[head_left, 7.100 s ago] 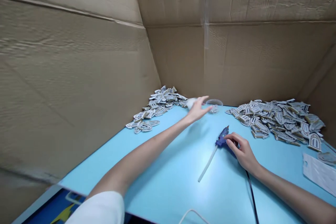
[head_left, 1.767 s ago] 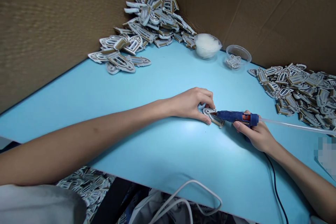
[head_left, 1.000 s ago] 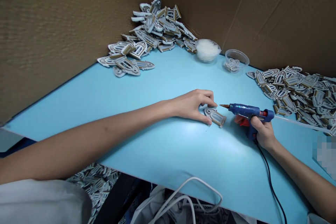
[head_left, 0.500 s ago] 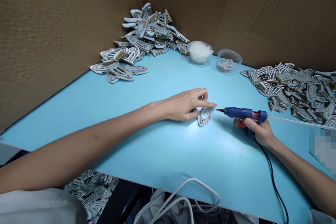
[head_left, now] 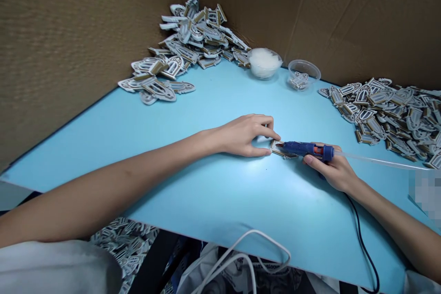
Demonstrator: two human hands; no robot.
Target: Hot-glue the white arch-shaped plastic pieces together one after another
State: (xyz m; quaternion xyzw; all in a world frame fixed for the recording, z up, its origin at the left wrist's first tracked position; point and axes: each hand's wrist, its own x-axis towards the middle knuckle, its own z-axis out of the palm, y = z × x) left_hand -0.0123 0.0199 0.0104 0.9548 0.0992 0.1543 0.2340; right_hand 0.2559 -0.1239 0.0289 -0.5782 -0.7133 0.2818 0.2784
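Observation:
On the light blue tabletop [head_left: 213,193] lies a small white and gold arched piece [head_left: 275,148], partly covered by the glue gun. My left hand [head_left: 250,135] pinches its left end between thumb and fingers. My right hand [head_left: 332,170] is wrapped round the handle of a blue glue gun [head_left: 299,148], whose nozzle is over the piece. A clear glue stick [head_left: 375,161] sticks out of the gun's back.
Piles of similar pieces lie at the back left [head_left: 203,36] and right [head_left: 389,115]. Between them stand a bowl of white material [head_left: 264,63] and a clear cup [head_left: 303,76]. Cardboard walls [head_left: 248,4] rise behind. A white cable [head_left: 255,232] loops over the front edge.
The glue gun has moved left and its nozzle is now over the piece. The piece has turned, with its rounded end now pointing right, and my left hand holds its left end.

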